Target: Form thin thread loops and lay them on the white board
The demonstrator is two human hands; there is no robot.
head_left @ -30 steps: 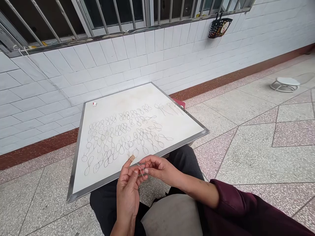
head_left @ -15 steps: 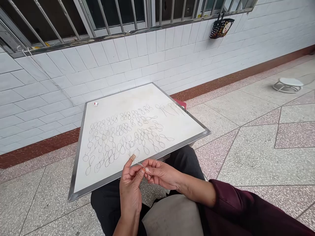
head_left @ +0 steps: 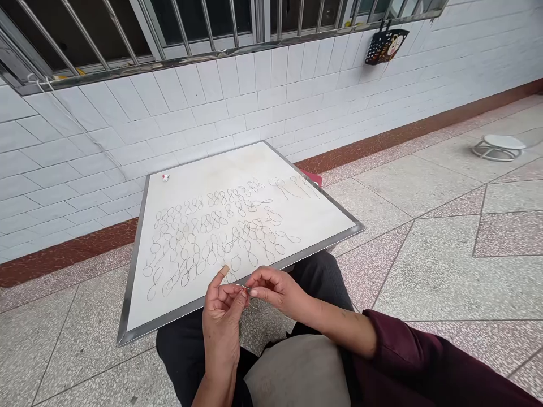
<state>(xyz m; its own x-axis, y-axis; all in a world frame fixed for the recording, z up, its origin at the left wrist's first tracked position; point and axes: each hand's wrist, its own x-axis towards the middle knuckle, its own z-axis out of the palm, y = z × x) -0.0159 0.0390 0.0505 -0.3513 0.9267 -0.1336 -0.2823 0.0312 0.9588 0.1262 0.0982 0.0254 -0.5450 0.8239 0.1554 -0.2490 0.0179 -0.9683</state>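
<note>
Between my two hands, over the near edge of the white board (head_left: 212, 169), a thin wire (head_left: 254, 304) curls in a small loop. My left hand (head_left: 224, 316) pinches it between thumb and a finger, while the index finger, with a tan wrap (head_left: 225, 270) on its tip, points up. From the right side, my right hand (head_left: 278, 293) pinches the same wire with thumb and forefinger, its fingertips close to the left ones. Several rows of twisted thin wire loops (head_left: 186, 274) lie on the board, with a few more at its right side.
A small white and red object (head_left: 165, 177) sits at the board's far left corner. Behind stands a tiled wall (head_left: 237, 96) with a barred window and a hanging black basket (head_left: 386, 46). A round white stool (head_left: 500, 144) is on the floor at the right.
My right hand has shifted slightly, its fingers less curled under. The wire ends that crossed above the fingertips now lie lower, and a loop shows below them. My left hand has moved slightly left.
</note>
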